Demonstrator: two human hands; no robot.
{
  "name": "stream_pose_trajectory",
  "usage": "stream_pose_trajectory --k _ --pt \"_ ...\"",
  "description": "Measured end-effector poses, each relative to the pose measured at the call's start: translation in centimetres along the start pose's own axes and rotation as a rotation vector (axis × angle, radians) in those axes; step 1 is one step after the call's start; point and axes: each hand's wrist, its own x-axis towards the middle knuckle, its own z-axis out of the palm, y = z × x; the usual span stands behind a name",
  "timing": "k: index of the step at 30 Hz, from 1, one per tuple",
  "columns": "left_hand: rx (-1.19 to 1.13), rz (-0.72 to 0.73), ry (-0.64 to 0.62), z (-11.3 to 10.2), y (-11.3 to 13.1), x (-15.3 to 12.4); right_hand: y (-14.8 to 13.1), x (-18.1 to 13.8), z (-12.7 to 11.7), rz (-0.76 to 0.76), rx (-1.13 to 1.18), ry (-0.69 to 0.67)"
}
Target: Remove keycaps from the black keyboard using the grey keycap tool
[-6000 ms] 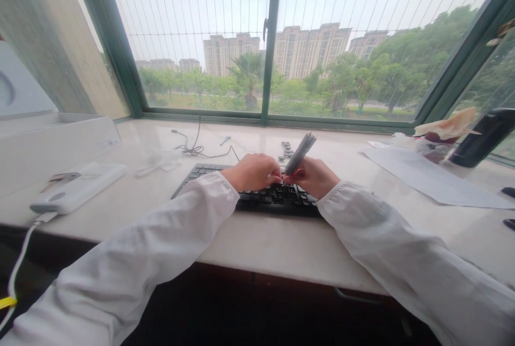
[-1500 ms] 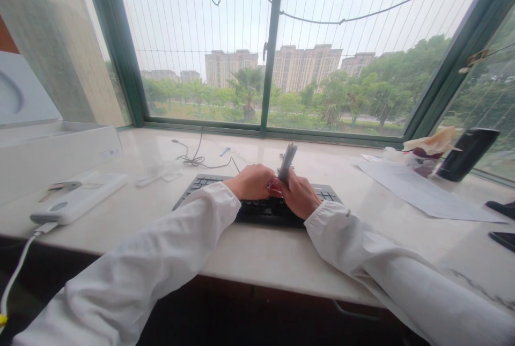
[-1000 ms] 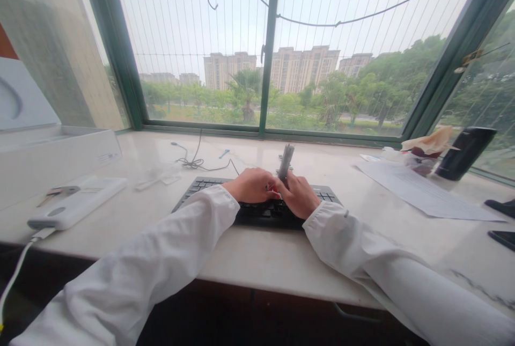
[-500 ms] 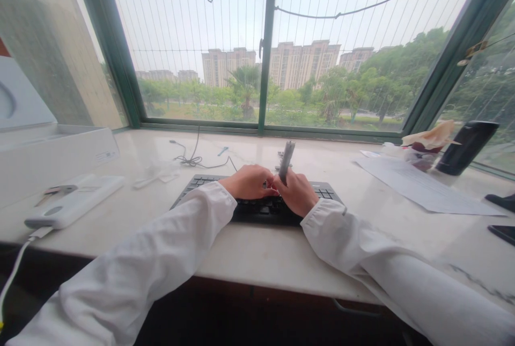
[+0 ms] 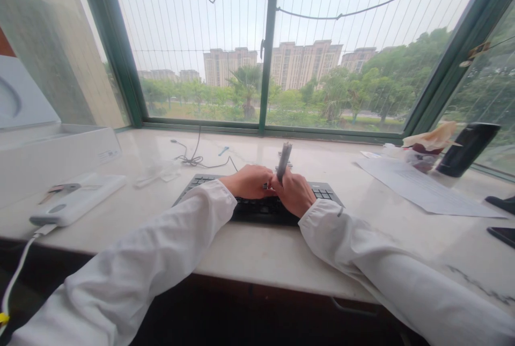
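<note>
Head view, clock face laid on the desk with its centre at the hands and 12 o'clock toward the window. Nearest, at 6 o'clock, the pale edge of the desk (image 5: 249,252) runs across above a dark recess; two white sleeves enter from 7 and 5 o'clock. The black keyboard (image 5: 265,214) lies flat directly beneath both hands, its long axis running from 9 to 3 o'clock. The hands meet or nearly meet above its middle, so neither is clearly the nearer; the left hand (image 5: 250,182) covers the part just left of centre, the right hand (image 5: 296,193) the part just right. The right hand is closed around a grey stick-like object (image 5: 284,161), whose long axis stands raised, its free end leaning toward 12 o'clock. The left hand's fingers are curled in narrowly beside the right thumb; whether they pinch anything cannot be told. To 9 o'clock, well apart, lies a white power bank (image 5: 90,196) with metal keys (image 5: 60,191) on top; to 3 o'clock, a sheet of paper (image 5: 418,185). Farther off, small pieces (image 5: 290,165) rest just beyond the keyboard at 12 o'clock, partly hidden, and a thin dark cable (image 5: 193,161) lies loosely coiled at 10. Beyond the desk stand green window frames, trees and tall buildings (image 5: 306,67).
</note>
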Motion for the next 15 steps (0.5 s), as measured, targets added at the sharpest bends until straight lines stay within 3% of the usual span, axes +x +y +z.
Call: stream_pose_trajectory --k 15 --pt "-0.05 0.022 -0.026 -0.33 -0.18 -0.08 -0.26 -0.17 -0.11 -0.013 -0.068 -0.003"
